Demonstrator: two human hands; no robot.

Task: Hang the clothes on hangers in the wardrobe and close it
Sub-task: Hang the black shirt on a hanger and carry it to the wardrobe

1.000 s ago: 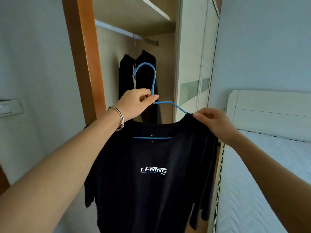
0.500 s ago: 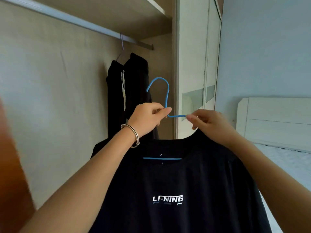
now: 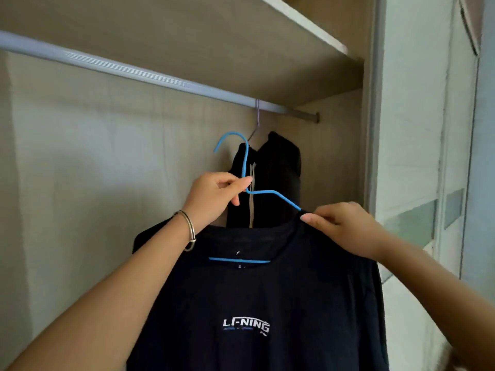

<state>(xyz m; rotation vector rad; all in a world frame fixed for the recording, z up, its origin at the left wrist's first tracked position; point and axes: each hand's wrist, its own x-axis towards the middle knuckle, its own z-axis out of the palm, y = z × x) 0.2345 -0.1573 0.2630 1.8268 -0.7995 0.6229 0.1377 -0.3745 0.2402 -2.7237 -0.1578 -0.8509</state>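
Observation:
A black T-shirt [image 3: 257, 303] with white lettering hangs on a blue wire hanger [image 3: 245, 162]. My left hand [image 3: 214, 195] pinches the hanger's neck just under its hook. My right hand [image 3: 345, 227] pinches the shirt's right shoulder where the blue wire goes under the cloth. The hook is up inside the open wardrobe, below the silver rail [image 3: 139, 73] and not touching it. Directly behind the hook hangs a black garment [image 3: 278, 180] on a thin metal hanger [image 3: 256, 121] hooked over the rail.
A wooden shelf [image 3: 241, 41] runs just above the rail. The wardrobe's pale back panel [image 3: 93, 156] fills the left. To the right stands the white sliding door [image 3: 417, 156] with a frosted glass band. The rail is bare left of the hung garment.
I have stepped closer to the wardrobe and both hands have lifted the hanger and shirt up toward the rail. My right hand slid outward from near the hanger's neck to the shoulder.

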